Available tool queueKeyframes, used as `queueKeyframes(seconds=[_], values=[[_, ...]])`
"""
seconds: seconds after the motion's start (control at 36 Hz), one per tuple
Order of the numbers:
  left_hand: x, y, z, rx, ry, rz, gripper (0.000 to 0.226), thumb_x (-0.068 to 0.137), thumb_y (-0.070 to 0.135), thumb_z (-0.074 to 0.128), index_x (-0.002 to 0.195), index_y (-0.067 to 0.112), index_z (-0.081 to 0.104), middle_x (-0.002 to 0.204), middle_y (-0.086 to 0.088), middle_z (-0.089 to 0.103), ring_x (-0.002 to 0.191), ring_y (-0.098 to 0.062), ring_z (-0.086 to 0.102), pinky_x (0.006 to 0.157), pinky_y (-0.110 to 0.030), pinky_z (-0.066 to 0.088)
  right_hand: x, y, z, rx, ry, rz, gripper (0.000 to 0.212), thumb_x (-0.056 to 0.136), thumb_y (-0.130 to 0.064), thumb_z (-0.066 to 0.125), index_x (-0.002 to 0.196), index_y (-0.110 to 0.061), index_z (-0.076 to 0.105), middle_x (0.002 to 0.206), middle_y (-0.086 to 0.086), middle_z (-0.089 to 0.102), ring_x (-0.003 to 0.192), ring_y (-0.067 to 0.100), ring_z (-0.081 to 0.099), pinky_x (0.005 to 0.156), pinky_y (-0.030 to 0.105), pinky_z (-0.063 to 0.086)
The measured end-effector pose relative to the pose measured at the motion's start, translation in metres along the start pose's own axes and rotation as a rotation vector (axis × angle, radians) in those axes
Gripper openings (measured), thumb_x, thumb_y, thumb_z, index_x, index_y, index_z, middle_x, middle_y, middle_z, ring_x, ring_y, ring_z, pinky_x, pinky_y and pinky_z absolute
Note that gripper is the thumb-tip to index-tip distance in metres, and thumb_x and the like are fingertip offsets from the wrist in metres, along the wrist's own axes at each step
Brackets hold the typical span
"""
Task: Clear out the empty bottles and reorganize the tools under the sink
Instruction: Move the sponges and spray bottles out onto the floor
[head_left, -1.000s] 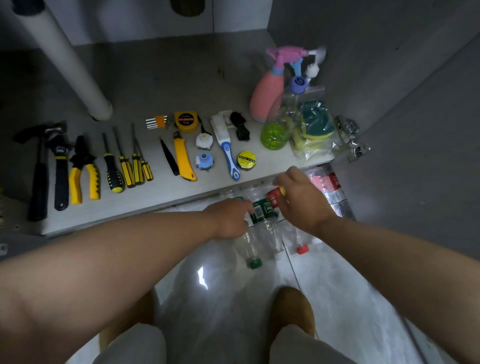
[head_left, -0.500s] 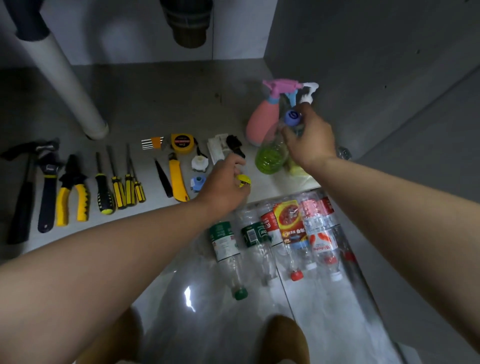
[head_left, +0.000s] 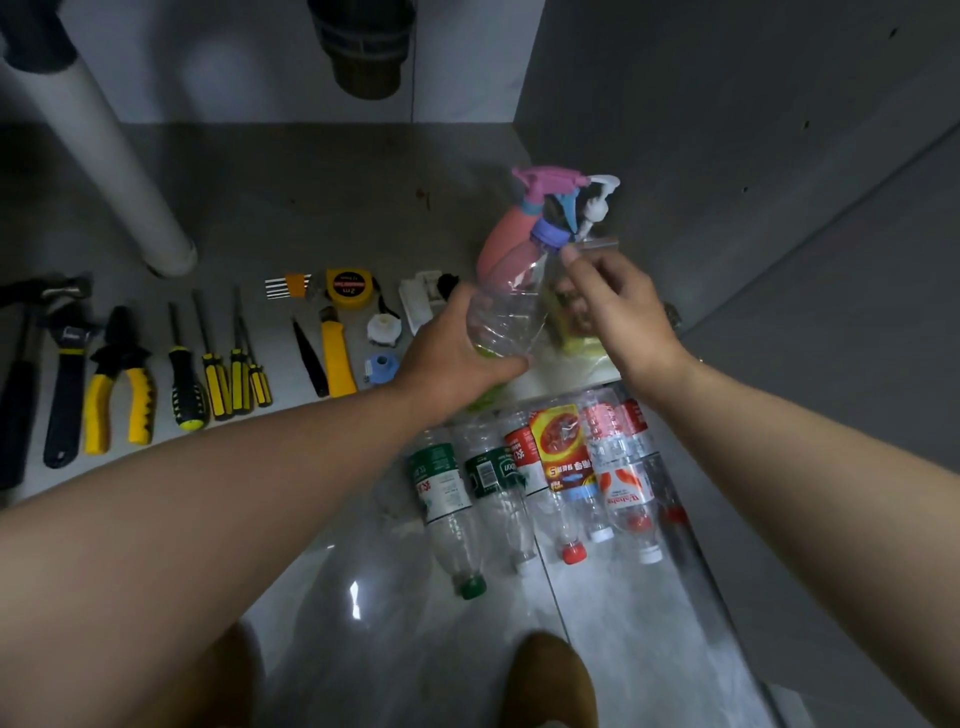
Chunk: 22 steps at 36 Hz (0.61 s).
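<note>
**Held by the base, cap toward the right hand**

Gripped the clear bottle (head_left: 511, 306) in the left hand (head_left: 452, 358), fingers and thumb curled round its lower body, directly in front of the pink spray bottle (head_left: 500, 236). Held it tilted, long axis running from the base at the left palm up and away to the purple cap (head_left: 551, 236), overlapping the pink spray bottle's neck. Had the right hand (head_left: 615, 304) just right of the bottle's neck, thumb tip just below the cap, fingers loosely bent. Could not tell whether touching or pinching.

Saw the row of empty bottles (head_left: 545, 467) lying on the floor, well nearer than the pink spray bottle, caps pointing toward the camera. Judged the left hand the 1 bearing the load and the right the nearer to the cap. Expected a swing down toward that row, probably manageable with the left hand alone.
</note>
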<state>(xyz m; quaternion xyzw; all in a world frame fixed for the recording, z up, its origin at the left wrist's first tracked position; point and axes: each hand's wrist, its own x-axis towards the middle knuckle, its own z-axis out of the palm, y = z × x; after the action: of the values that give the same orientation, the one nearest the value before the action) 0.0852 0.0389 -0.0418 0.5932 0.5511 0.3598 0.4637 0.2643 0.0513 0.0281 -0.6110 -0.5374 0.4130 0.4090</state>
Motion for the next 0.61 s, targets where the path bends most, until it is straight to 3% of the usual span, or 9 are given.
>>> queueKeyframes(seconds=[0.08,0.14,0.25,0.31,0.36,0.42,0.44,0.53,0.61], values=[[-0.006,0.002,-0.006,-0.031,-0.061,-0.001,0.060,0.059,0.055,0.088,0.104,0.048,0.049,0.101,0.022,0.064,0.093,0.004,0.064,0.076,-0.021,0.051,-0.001,0.006,-0.002,0.085,-0.013,0.135,0.038,0.096,-0.054,0.056,0.106,-0.019,0.067,0.066,-0.016,0.060,0.060,0.004,0.055,0.066,0.030,0.045],[-0.013,0.005,-0.008,-0.053,-0.138,-0.022,0.060,0.061,0.054,0.089,0.106,0.048,0.051,0.102,0.020,0.068,0.093,0.003,0.066,0.075,-0.018,0.052,-0.004,0.004,-0.003,0.129,-0.093,0.172,0.036,0.092,-0.061,0.058,0.101,-0.026,0.065,0.069,-0.015,0.060,0.068,0.008,0.058,0.073,0.034,0.045],[-0.029,0.016,0.001,0.001,-0.309,-0.007,0.066,0.062,0.051,0.092,0.115,0.036,0.053,0.106,0.006,0.069,0.099,-0.010,0.067,0.088,-0.030,0.056,-0.023,-0.002,-0.011,0.047,-0.228,0.132,0.048,0.082,-0.068,0.065,0.109,-0.029,0.069,0.097,-0.008,0.071,0.088,0.009,0.066,0.081,0.030,0.052],[-0.039,0.023,0.010,0.004,-0.378,-0.003,0.067,0.064,0.044,0.093,0.116,0.029,0.054,0.104,0.003,0.070,0.100,-0.014,0.068,0.089,-0.031,0.057,-0.040,-0.004,-0.024,-0.032,-0.168,0.102,0.044,0.079,-0.062,0.070,0.101,-0.025,0.070,0.090,-0.005,0.067,0.081,0.006,0.062,0.073,0.028,0.050],[-0.051,0.030,0.020,0.040,-0.464,0.002,0.066,0.067,0.039,0.093,0.118,0.025,0.054,0.103,0.004,0.071,0.097,-0.009,0.069,0.086,-0.021,0.056,-0.063,-0.002,-0.043,-0.075,-0.128,0.117,0.044,0.082,-0.058,0.071,0.091,-0.014,0.068,0.079,0.000,0.059,0.071,0.010,0.056,0.067,0.032,0.048],[-0.064,0.038,0.030,0.078,-0.595,0.010,0.063,0.072,0.033,0.092,0.121,0.029,0.053,0.109,0.012,0.069,0.098,-0.002,0.068,0.089,-0.014,0.053,-0.091,0.001,-0.066,-0.144,-0.126,0.136,0.048,0.086,-0.056,0.070,0.084,-0.008,0.063,0.068,0.002,0.052,0.063,0.015,0.052,0.061,0.033,0.046],[-0.070,0.041,0.035,0.124,-0.669,0.032,0.062,0.075,0.031,0.089,0.125,0.033,0.052,0.114,0.013,0.068,0.103,-0.001,0.067,0.094,-0.017,0.052,-0.106,0.003,-0.076,-0.191,-0.119,0.149,0.050,0.086,-0.056,0.070,0.082,-0.007,0.061,0.064,0.001,0.052,0.060,0.014,0.051,0.058,0.030,0.047],[-0.086,0.053,0.045,0.459,-0.829,0.169,0.068,0.086,0.041,0.078,0.143,0.027,0.044,0.131,0.004,0.060,0.114,-0.011,0.060,0.098,-0.025,0.047,-0.154,0.012,-0.103,-0.301,-0.085,0.224,0.048,0.085,-0.054,0.073,0.077,-0.008,0.061,0.056,-0.002,0.053,0.050,0.012,0.051,0.052,0.025,0.047],[-0.095,0.059,0.053,0.656,-0.926,0.174,0.062,0.093,0.042,0.069,0.146,0.019,0.045,0.142,0.002,0.052,0.125,-0.014,0.052,0.093,-0.019,0.039,-0.194,0.026,-0.123,-0.409,-0.127,0.333,0.038,0.084,-0.044,0.078,0.080,-0.009,0.067,0.062,0.009,0.064,0.052,0.019,0.061,0.054,0.036,0.059]])
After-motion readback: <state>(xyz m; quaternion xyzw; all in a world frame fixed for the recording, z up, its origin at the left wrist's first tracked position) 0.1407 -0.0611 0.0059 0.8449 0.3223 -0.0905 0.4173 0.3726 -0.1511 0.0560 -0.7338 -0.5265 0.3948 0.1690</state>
